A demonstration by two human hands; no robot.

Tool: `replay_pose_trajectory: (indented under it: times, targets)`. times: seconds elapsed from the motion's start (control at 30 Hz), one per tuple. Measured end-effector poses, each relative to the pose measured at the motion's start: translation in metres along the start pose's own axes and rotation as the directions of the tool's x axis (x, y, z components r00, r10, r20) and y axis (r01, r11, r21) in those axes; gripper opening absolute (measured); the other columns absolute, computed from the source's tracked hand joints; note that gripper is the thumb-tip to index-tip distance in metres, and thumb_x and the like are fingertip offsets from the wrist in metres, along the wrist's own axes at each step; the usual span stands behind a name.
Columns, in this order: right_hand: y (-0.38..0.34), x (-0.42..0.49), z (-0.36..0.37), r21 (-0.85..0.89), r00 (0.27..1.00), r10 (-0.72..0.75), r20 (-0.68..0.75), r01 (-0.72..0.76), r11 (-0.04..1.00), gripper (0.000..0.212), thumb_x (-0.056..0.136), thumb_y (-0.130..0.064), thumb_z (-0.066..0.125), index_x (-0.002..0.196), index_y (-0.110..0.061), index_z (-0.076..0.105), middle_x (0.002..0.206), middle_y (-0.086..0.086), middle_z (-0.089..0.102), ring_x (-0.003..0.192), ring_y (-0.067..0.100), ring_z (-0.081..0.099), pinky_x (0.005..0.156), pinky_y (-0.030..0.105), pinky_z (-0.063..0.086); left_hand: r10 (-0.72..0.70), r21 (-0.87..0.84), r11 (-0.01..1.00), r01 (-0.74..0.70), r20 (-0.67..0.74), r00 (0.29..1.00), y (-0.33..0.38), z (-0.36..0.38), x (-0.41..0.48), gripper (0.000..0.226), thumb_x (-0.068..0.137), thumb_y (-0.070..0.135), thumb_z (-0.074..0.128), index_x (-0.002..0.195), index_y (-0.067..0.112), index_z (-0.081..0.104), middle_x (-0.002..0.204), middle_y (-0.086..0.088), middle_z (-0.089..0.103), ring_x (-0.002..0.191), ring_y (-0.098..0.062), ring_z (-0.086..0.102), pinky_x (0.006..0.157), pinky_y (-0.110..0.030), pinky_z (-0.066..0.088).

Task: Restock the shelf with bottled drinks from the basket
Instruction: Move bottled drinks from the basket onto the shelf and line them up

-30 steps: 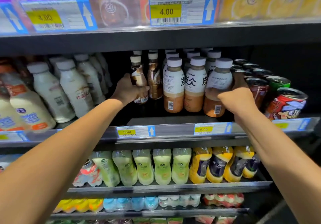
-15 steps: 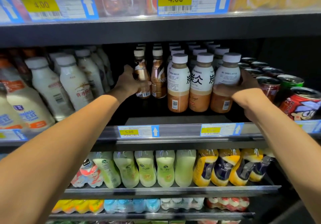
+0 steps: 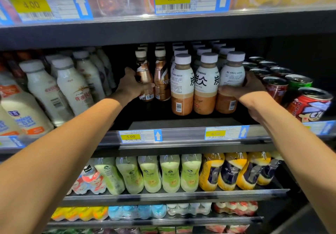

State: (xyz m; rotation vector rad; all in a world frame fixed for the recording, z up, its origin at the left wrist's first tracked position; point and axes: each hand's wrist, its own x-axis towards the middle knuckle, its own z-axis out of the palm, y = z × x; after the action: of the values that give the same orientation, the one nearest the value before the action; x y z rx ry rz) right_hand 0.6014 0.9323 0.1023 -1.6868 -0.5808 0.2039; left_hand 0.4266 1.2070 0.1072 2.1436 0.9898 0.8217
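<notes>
Latte bottle [image 3: 233,74] is the one I'm placing with the right grip [image 3: 249,92], whose fingers are wrapped round its lower half. It stands on the shelf [image 3: 163,123] just above and behind the 6.00 price tag [image 3: 223,133], at the right end of the front row of its kind. The left grip [image 3: 132,86] is clamped on a copper coffee bottle [image 3: 145,74], up and well to the left of that tag. I judge this the seating step: both bottles seem to be down, neither let go. Both stand upright, long axis vertical, caps up (the latte's small print and barcode face me, while the bottle beside it shows its brand face). Next I'd twist it to match, keeping clear of the cans [image 3: 275,88] up and right of the tag, then loosen both grips and go back to the basket, which is out of view.
</notes>
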Motion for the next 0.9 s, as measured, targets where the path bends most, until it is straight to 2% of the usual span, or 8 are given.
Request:
replay_pose_trajectory:
  times: [0.23,0.37,0.43,0.5,0.63,0.73,0.8,0.9]
  targets:
    - [-0.007,-0.012,-0.004,-0.057,1.0,-0.01,-0.023,0.009,0.998,0.077,0.065,-0.019,0.09,0.133,-0.017,0.053,0.122,0.002,0.067,0.109,0.021,0.064,0.097,0.046,0.052,0.029,0.171,0.985,-0.027,-0.007,1.0,0.008,0.004,-0.005,0.06,0.09,0.045,0.067,0.129,0.004,0.047,0.129,-0.016,0.061,0.117,-0.034,0.059,0.079,-0.028,0.038]
    - [-0.02,-0.029,-0.011,-0.263,0.997,-0.035,-0.066,0.016,0.965,0.073,0.069,-0.039,0.079,0.133,-0.019,0.051,0.123,0.005,0.065,0.111,0.027,0.061,0.095,0.043,0.051,0.012,0.452,0.892,0.004,-0.033,0.999,0.016,-0.002,-0.017,0.066,0.099,0.055,0.04,0.138,0.002,0.042,0.13,-0.025,0.059,0.118,-0.043,0.057,0.086,-0.039,0.043]
    - [-0.029,-0.043,-0.016,-0.512,0.995,-0.075,-0.069,0.029,0.859,0.036,0.084,-0.036,0.068,0.105,-0.008,0.062,0.095,0.011,0.065,0.093,0.033,0.06,0.073,0.036,0.049,0.045,0.583,0.812,0.001,-0.065,0.997,0.03,-0.009,-0.032,0.055,0.102,0.046,0.035,0.134,0.003,0.048,0.13,-0.028,0.059,0.118,-0.046,0.056,0.091,-0.044,0.044]
    - [-0.034,-0.06,-0.018,-0.699,0.986,-0.161,-0.045,0.084,0.71,0.038,0.093,-0.032,0.058,0.067,-0.007,0.047,0.066,0.006,0.047,0.071,0.03,0.048,0.055,0.034,0.031,0.06,0.671,0.741,-0.037,-0.011,0.998,0.046,-0.014,-0.052,0.048,0.101,0.04,0.036,0.124,0.006,0.06,0.128,-0.025,0.061,0.116,-0.045,0.057,0.091,-0.043,0.045]
    - [-0.042,-0.096,-0.016,-0.875,0.929,-0.361,0.075,0.235,0.423,0.034,0.102,-0.036,0.04,0.093,-0.009,0.058,0.089,0.01,0.057,0.087,0.031,0.056,0.065,0.034,0.031,0.157,0.707,0.667,-0.234,0.174,0.972,0.08,-0.016,-0.111,0.039,0.099,0.036,0.038,0.113,0.009,0.062,0.123,-0.02,0.062,0.11,-0.041,0.058,0.084,-0.041,0.044]
    - [-0.051,-0.13,-0.023,-0.914,0.931,-0.346,0.12,0.24,0.328,0.037,0.104,-0.039,0.032,0.09,-0.015,0.057,0.097,0.008,0.063,0.089,0.03,0.059,0.064,0.034,0.034,0.399,0.713,0.507,-0.484,0.304,0.865,0.108,-0.013,-0.164,0.041,0.102,0.041,0.034,0.099,0.014,0.064,0.107,-0.012,0.067,0.098,-0.037,0.061,0.069,-0.036,0.034]
    - [-0.058,-0.155,-0.035,-0.915,0.936,-0.333,0.115,0.23,0.331,0.034,0.104,-0.039,0.031,0.083,-0.019,0.05,0.094,0.004,0.063,0.088,0.028,0.059,0.065,0.035,0.035,0.55,0.667,0.409,-0.623,0.365,0.751,0.12,-0.004,-0.192,0.041,0.102,0.041,0.033,0.091,0.016,0.065,0.093,-0.007,0.067,0.088,-0.032,0.064,0.063,-0.034,0.033]
    - [-0.052,-0.188,-0.062,-0.961,0.946,-0.306,0.111,0.18,0.209,0.034,0.103,-0.034,0.034,0.083,-0.02,0.058,0.09,0.001,0.064,0.084,0.027,0.06,0.063,0.035,0.035,0.696,0.542,0.314,-0.78,0.428,0.577,0.134,0.016,-0.227,0.035,0.092,0.033,0.042,0.069,0.014,0.061,0.064,-0.007,0.059,0.059,-0.032,0.058,0.051,-0.033,0.028]
